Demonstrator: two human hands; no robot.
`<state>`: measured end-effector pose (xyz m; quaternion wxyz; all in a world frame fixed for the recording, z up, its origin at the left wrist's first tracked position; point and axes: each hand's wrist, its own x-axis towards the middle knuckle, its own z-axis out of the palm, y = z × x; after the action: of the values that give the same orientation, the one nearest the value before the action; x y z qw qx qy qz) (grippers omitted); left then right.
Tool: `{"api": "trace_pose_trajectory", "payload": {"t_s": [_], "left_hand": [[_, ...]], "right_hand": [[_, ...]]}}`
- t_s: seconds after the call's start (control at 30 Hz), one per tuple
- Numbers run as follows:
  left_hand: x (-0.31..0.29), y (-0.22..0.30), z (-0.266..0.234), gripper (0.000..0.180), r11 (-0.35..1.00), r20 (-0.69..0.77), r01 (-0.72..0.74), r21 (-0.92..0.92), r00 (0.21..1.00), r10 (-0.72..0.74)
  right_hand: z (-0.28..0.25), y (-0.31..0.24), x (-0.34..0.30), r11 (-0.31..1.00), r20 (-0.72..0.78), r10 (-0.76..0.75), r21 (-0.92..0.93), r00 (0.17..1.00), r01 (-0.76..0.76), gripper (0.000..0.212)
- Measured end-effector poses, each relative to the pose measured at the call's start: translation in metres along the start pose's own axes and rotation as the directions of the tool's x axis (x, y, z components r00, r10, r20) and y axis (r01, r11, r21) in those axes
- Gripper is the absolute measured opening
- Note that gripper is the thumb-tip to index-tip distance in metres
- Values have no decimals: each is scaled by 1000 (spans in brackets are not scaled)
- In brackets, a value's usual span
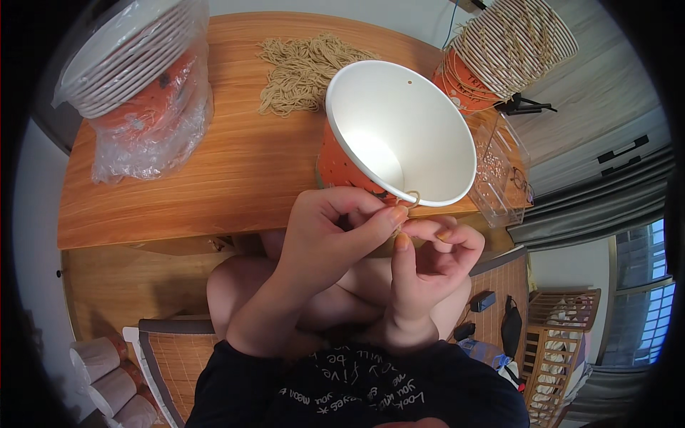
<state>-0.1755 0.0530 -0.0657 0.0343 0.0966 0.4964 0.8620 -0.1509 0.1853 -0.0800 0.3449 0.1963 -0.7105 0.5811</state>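
A large paper bucket (349,158), orange outside and white inside, stands at the table's front edge with its mouth tilted toward me. A tan cord (414,198) loops over the near rim. My left hand (335,221) pinches this cord just below the rim, thumb against forefinger. Close beside it, my right hand (439,260) has its thumb and forefinger brought together at the cord's lower part. The fingers hide most of the cord there, so any knot is hard to make out. A small hole shows in the bucket's far wall.
Behind the bucket lies a heap of tan cords (303,68). Nested buckets in clear plastic (150,107) stand at the left; another stack draped with cords (510,50) is at the back right. A clear plastic box (496,171) sits at the table's right edge.
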Motion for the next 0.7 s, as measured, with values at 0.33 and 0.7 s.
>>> {"api": "trace_pose_trajectory", "payload": {"t_s": [0.33,0.7], "left_hand": [[0,1,0,11,1000,-20,-5,11,1000,5],[-1,1,-1,9,1000,-20,-11,4,1000,11]], "right_hand": [[-2,-1,-2,1000,-38,12,18,999,-12,53],[-3,0,-4,1000,-45,-2,12,999,2,51]]}}
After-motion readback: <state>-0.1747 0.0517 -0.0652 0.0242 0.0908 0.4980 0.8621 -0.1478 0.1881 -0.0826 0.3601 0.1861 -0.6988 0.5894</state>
